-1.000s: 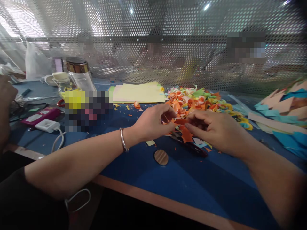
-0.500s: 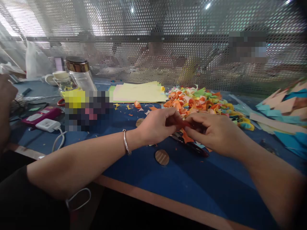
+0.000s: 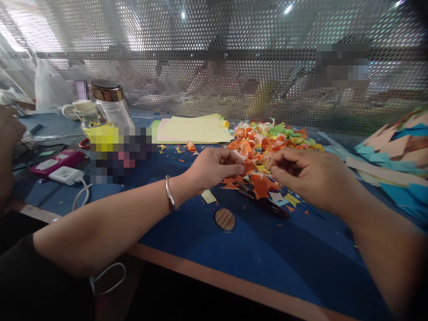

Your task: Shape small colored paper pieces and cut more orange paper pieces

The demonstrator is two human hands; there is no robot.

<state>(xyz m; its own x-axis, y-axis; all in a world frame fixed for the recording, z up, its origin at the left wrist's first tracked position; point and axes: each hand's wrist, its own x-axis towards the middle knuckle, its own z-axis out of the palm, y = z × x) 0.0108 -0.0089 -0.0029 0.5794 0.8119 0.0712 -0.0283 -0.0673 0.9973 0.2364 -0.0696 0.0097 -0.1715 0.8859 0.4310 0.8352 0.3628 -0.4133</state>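
My left hand [image 3: 219,170], a silver bangle at its wrist, is closed in a pinch. A small orange paper piece [image 3: 249,167] shows at its fingertips. Apart from it, to the right, my right hand [image 3: 304,174] has its fingers curled in towards the thumb; what they hold, if anything, is hidden. Behind and between both hands spreads a heap of folded paper pieces [image 3: 254,145], mostly orange, yellow and green. Below the gap lie orange paper scraps [image 3: 261,186] and a dark-handled tool [image 3: 276,208], its far end covered by scraps.
A round wooden disc [image 3: 225,220] lies in front. Stacked paper sheets [image 3: 194,129] are at the back, near a perforated metal screen [image 3: 187,80]. On the left stand a glass bottle [image 3: 115,109], a white charger [image 3: 66,174] and another person's hand [image 3: 10,127]. Layered folded paper [image 3: 397,147] is right.
My hands were together on an orange paper piece and have drawn apart, left hand leftwards and right hand rightwards. More of the scraps between them now shows.
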